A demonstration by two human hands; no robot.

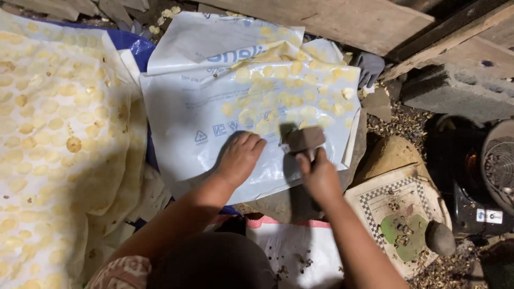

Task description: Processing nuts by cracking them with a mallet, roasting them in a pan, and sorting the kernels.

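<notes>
The right hand (319,176) is closed around the handle of a hammer-like tool whose blocky brown head (303,139) is blurred and sits just above the knuckles, over the lower right part of a white plastic sheet (182,112). The left hand (239,158) lies flat, palm down, fingers together, pressing the same sheet just to the left of the tool head and holding nothing.

Thin, pale yellow, round flattened discs (292,85) lie scattered over the upper right of the sheet, some overlapping. Far more of them cover a large sheet (53,134) on the left, which has crumpled edges.

At lower right, a checkered board (385,200) carries a green leaf (404,230) and a smooth rounded stone (440,238). Rough wooden planks (342,18) run along the top.
</notes>
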